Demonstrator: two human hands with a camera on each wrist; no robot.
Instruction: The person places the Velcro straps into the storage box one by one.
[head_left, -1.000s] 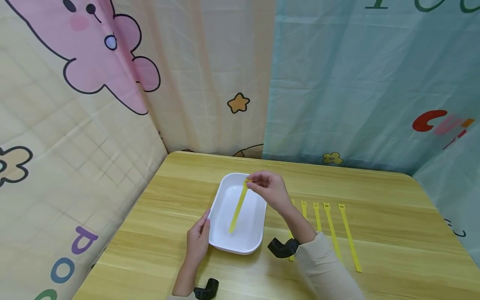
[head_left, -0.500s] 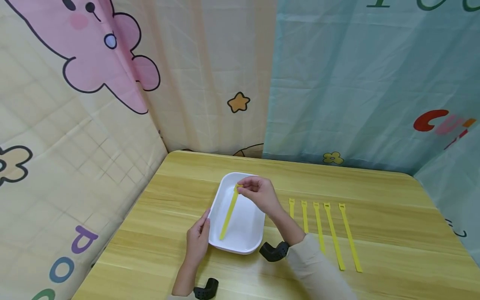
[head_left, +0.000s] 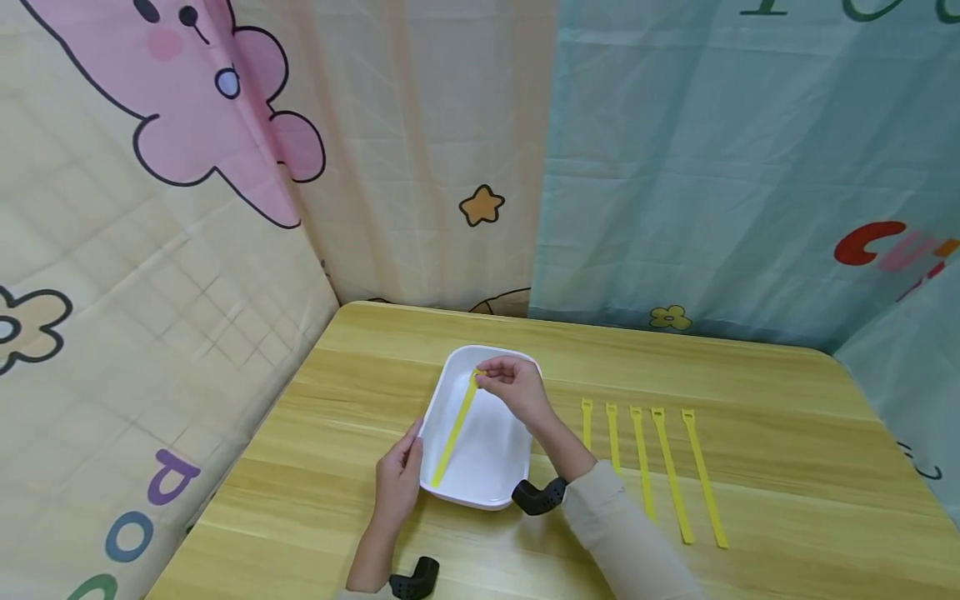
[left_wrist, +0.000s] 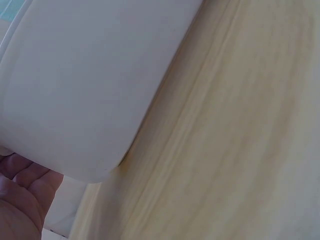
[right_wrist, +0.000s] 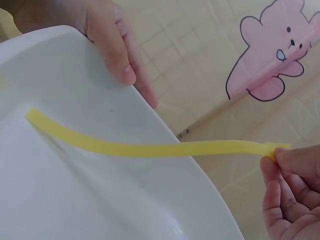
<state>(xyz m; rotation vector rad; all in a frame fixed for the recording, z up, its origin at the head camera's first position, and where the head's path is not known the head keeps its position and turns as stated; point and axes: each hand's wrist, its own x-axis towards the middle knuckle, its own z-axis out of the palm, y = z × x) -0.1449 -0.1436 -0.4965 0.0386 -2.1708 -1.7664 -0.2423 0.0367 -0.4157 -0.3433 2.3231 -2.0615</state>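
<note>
A white rectangular tray with rounded corners stands on the wooden table. My left hand grips its left rim; the right wrist view shows the thumb over the edge and fingers outside the wall. Between right thumb and fingertips, my right hand pinches the slotted end of a yellow cable strap above the tray. In the right wrist view the strap bows slightly, and its free tip meets the tray's inside near a corner. The tray's outer wall fills much of the left wrist view.
Several more yellow straps lie side by side on the table right of the tray, some partly covered by the right forearm. Printed curtains hang close behind the table and along its left side. Each wrist wears a black camera mount.
My right hand has moved left over the tray with the strap, whose free end has swung toward the near left corner. The left hand stays on the rim.
</note>
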